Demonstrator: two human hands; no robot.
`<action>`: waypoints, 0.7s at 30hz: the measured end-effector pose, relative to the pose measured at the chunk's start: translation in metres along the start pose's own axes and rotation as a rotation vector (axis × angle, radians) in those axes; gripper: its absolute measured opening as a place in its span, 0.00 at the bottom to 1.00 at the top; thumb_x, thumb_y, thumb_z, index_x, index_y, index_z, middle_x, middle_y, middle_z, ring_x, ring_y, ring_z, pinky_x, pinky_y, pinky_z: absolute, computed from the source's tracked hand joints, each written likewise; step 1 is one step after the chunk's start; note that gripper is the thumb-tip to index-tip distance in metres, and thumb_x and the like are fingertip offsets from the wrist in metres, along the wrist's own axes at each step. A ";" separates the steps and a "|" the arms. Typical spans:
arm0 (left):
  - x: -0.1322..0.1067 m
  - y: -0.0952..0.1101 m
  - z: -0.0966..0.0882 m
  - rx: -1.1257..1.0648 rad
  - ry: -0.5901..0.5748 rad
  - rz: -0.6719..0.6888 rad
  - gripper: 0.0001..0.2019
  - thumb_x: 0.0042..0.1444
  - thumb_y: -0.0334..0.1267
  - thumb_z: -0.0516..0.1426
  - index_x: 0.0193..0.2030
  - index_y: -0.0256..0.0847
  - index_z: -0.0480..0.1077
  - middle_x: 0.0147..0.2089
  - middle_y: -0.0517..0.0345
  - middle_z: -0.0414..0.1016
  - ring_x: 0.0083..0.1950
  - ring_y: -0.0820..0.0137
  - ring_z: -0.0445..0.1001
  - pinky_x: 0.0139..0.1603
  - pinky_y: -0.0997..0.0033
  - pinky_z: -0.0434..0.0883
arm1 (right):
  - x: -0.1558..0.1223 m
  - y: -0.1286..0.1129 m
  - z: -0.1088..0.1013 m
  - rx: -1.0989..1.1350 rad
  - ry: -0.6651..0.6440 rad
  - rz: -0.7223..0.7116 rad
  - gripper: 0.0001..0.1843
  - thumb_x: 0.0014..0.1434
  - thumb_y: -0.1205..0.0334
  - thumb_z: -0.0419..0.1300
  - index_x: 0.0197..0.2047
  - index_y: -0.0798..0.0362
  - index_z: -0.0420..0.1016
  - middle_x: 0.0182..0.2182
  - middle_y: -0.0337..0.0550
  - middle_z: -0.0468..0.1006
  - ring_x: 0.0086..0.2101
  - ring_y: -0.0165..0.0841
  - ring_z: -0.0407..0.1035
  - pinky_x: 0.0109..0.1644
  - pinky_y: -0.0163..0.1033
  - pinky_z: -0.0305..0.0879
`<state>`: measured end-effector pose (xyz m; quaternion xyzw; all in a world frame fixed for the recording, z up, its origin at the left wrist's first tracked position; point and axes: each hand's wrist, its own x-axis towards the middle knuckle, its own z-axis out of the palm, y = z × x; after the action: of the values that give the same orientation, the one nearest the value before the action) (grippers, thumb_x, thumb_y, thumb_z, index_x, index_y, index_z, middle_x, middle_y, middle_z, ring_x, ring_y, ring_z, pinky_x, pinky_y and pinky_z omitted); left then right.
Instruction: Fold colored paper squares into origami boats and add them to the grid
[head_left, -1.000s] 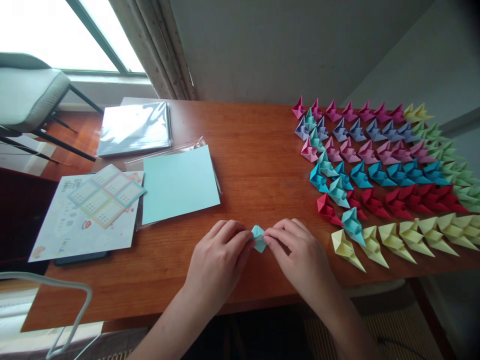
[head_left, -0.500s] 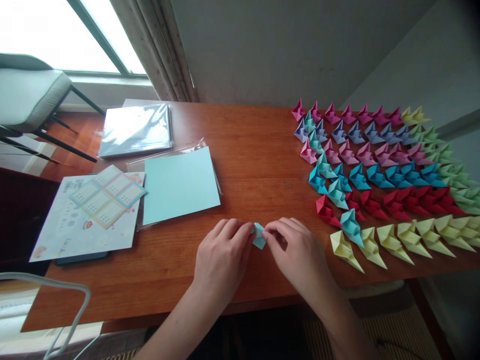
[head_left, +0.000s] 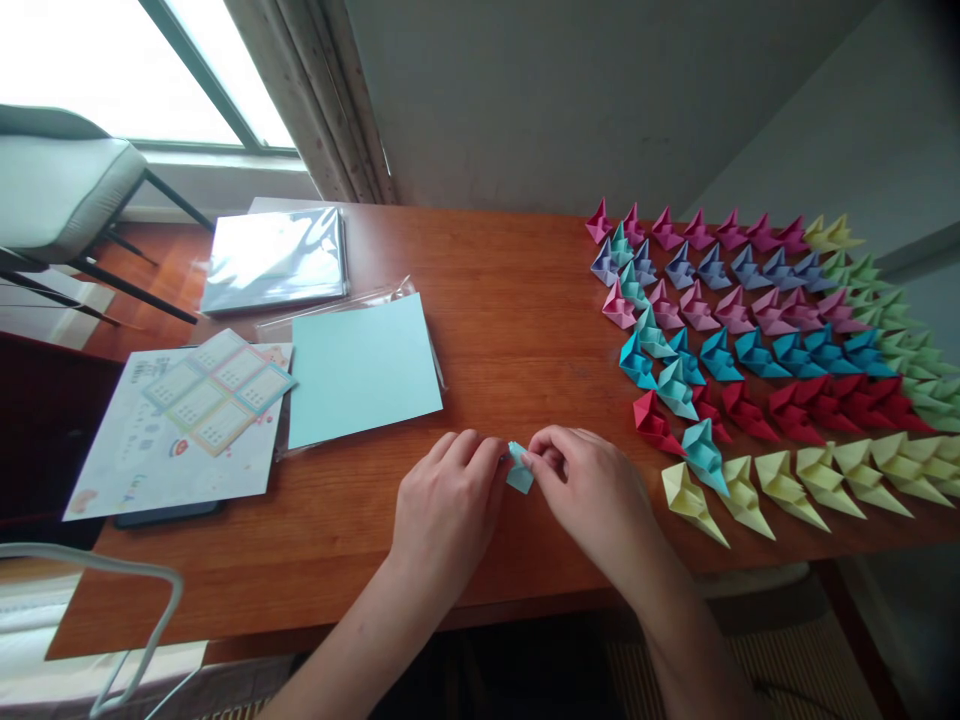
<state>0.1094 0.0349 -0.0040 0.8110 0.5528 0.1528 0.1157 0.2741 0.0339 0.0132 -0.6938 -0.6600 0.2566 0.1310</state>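
A small light-blue folded paper piece (head_left: 519,469) sits between my two hands at the near middle of the wooden table (head_left: 517,290). My left hand (head_left: 448,510) pinches its left side with curled fingers. My right hand (head_left: 589,495) pinches its right side, fingers bent and closed on the paper. Most of the piece is hidden by my fingertips. A stack of light-blue square paper (head_left: 361,366) lies in a clear sleeve just left of my hands.
Rows of folded paper pieces (head_left: 757,350) in pink, purple, blue, red, green and yellow fill the right of the table. A printed instruction sheet (head_left: 180,425) and a shiny plastic packet (head_left: 276,257) lie at the left. A grey chair (head_left: 60,190) stands by the window.
Both hands have shifted slightly away from me and drawn closer together on the blue piece; my right fingers have curled tighter. The piece looks smaller and more covered.
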 end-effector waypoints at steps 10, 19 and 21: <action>0.002 0.002 0.000 -0.007 0.021 -0.007 0.05 0.67 0.39 0.57 0.41 0.44 0.73 0.37 0.60 0.75 0.39 0.65 0.73 0.35 0.66 0.63 | -0.004 0.001 0.008 0.038 0.061 -0.047 0.09 0.64 0.67 0.61 0.32 0.50 0.69 0.29 0.36 0.75 0.34 0.34 0.69 0.34 0.38 0.52; 0.004 0.001 -0.001 0.051 -0.036 0.068 0.14 0.66 0.33 0.56 0.56 0.49 0.71 0.45 0.58 0.74 0.43 0.65 0.72 0.38 0.66 0.67 | -0.010 -0.004 0.012 -0.097 0.126 -0.091 0.09 0.66 0.68 0.59 0.33 0.49 0.67 0.31 0.38 0.75 0.36 0.37 0.68 0.32 0.40 0.51; 0.004 -0.001 -0.001 0.033 -0.050 0.088 0.15 0.67 0.33 0.55 0.58 0.51 0.71 0.46 0.57 0.74 0.43 0.65 0.72 0.39 0.66 0.68 | -0.011 -0.002 0.013 -0.092 0.127 -0.109 0.08 0.67 0.66 0.60 0.34 0.49 0.68 0.32 0.38 0.75 0.37 0.38 0.68 0.34 0.40 0.53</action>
<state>0.1095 0.0387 -0.0029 0.8399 0.5160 0.1282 0.1094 0.2654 0.0210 0.0059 -0.6771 -0.6981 0.1742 0.1544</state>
